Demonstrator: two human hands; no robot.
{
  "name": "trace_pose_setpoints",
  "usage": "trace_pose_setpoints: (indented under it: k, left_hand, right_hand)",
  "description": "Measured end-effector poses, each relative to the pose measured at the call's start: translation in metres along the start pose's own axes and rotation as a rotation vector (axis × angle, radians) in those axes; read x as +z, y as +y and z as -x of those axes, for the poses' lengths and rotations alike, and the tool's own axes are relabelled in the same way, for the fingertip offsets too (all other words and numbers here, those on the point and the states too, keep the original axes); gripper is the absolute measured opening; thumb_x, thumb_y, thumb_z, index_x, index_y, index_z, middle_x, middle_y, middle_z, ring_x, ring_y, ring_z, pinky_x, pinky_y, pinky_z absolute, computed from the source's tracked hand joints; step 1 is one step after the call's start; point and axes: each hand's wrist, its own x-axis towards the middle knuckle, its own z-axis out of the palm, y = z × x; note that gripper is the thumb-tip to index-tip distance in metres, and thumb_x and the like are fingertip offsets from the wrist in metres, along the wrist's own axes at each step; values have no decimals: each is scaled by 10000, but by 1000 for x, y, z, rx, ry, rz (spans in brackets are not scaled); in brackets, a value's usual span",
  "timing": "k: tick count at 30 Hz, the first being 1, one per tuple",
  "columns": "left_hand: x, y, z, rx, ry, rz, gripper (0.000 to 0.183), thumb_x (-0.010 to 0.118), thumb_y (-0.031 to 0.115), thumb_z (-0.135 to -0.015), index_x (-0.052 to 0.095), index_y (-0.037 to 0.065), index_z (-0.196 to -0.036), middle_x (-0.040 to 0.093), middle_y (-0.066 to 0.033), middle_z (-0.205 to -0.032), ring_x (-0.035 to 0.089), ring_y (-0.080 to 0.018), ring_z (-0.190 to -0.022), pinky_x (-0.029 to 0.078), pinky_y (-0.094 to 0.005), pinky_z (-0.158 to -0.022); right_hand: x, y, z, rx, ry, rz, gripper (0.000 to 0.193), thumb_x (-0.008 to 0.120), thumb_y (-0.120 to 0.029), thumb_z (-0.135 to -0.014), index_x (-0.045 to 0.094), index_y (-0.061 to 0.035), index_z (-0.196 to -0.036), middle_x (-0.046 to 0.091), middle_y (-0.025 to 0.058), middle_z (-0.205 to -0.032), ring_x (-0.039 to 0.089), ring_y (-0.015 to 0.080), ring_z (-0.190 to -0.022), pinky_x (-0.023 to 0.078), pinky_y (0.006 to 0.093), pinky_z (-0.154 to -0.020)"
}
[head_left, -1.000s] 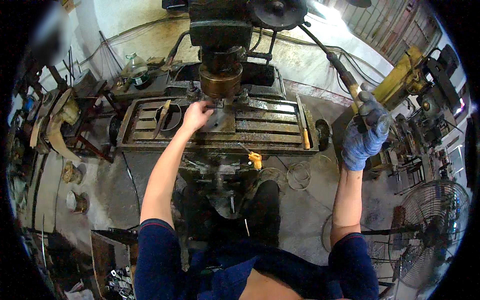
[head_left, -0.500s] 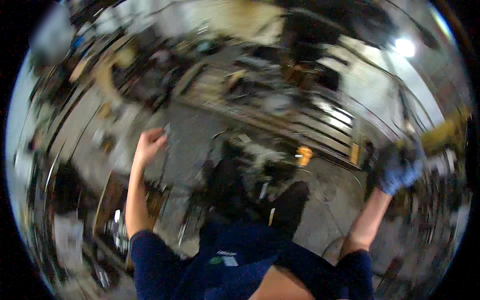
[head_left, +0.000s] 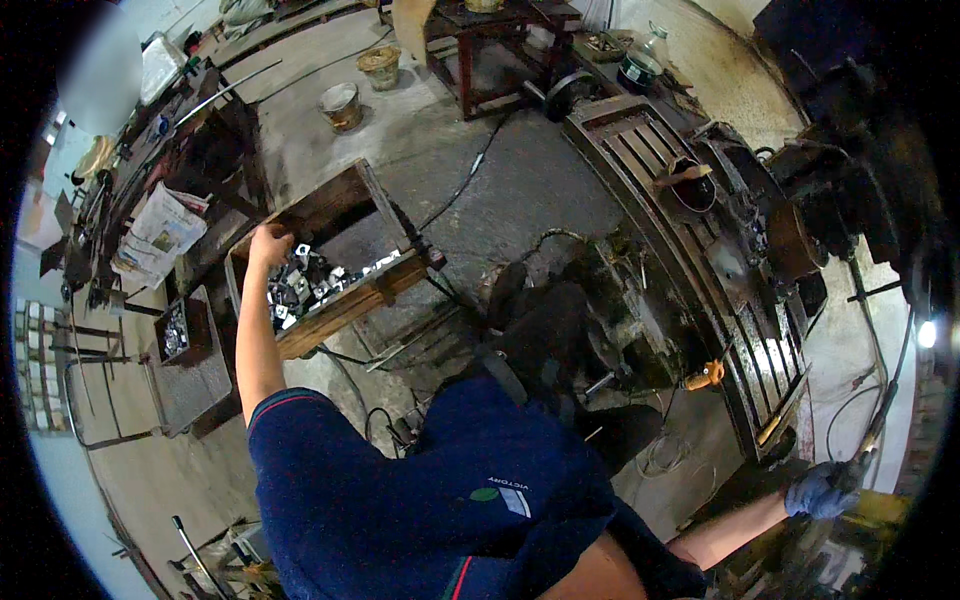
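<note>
My bare left hand (head_left: pixel 270 246) is over the left end of an open wooden box (head_left: pixel 350 312). Its fingers curl down beside small metal pieces (head_left: pixel 305 284) heaped inside; whatever they hold, if anything, is hidden. Far to the right, a blue glove covers my right hand (head_left: pixel 824 489). That hand is closed round the lower end of a dark rod-like handle (head_left: pixel 880 415), which slants upward beside the machine.
A slatted metal bench (head_left: pixel 655 195) curves along the right, holding a round tin (head_left: pixel 692 188). An orange object (head_left: pixel 705 376) hangs near its lower edge. Two buckets (head_left: pixel 341 106) stand on the floor ahead. Cables (head_left: pixel 478 165) cross the floor. Newspaper (head_left: pixel 163 232) lies at left.
The view has swung left and sharpened from blur. My left hand, earlier raised over the floor, is now at the wooden box. My right hand stays out to the right.
</note>
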Motion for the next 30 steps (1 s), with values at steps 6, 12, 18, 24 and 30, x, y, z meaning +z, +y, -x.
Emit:
trace_pose_setpoints:
  k: [6, 12, 18, 24, 30]
  left_hand:
    - [26, -4, 10, 16, 128, -312, 356, 676, 197, -707, 614, 9, -1003, 630, -175, -960, 631, -293, -770, 500, -371, -684]
    - [43, 9, -8, -37, 95, -577, 261, 630, 184, -699, 614, 52, -923, 624, -156, -968, 595, -311, -925, 480, -406, -780]
    - [69, 15, -26, 111, -27, -838, 170, 549, 117, -757, 596, 86, -918, 617, -112, -998, 589, -266, -957, 487, -382, -761]
    - [93, -5, -43, 341, 38, -983, 141, 551, 109, -762, 610, 107, -890, 633, -84, -937, 607, -246, -888, 487, -358, -720]
    - [108, -7, -50, 275, 250, -891, 109, 559, 186, -749, 617, 94, -757, 639, -92, -805, 625, -272, -766, 495, -382, -621]
  right_hand:
    - [-3, -10, -4, 137, 148, -42, 335, 484, -241, -849, 598, 54, -958, 594, 193, -1020, 533, 287, -977, 399, 392, -872]
    - [13, -65, -18, -162, 34, 603, 262, 526, -178, -831, 596, 45, -949, 607, 145, -1009, 551, 251, -950, 412, 357, -856]
    - [3, -61, -30, 348, 192, -154, 285, 438, -122, -831, 584, 100, -934, 590, 212, -1027, 540, 268, -961, 375, 370, -926]
    - [14, -65, -45, -63, -103, -85, 221, 532, -106, -805, 607, 23, -967, 614, 142, -1028, 563, 210, -944, 420, 319, -859]
    - [35, -88, -53, -136, 39, -120, 99, 536, -57, -805, 579, -7, -878, 610, 144, -938, 572, 290, -868, 416, 437, -885]
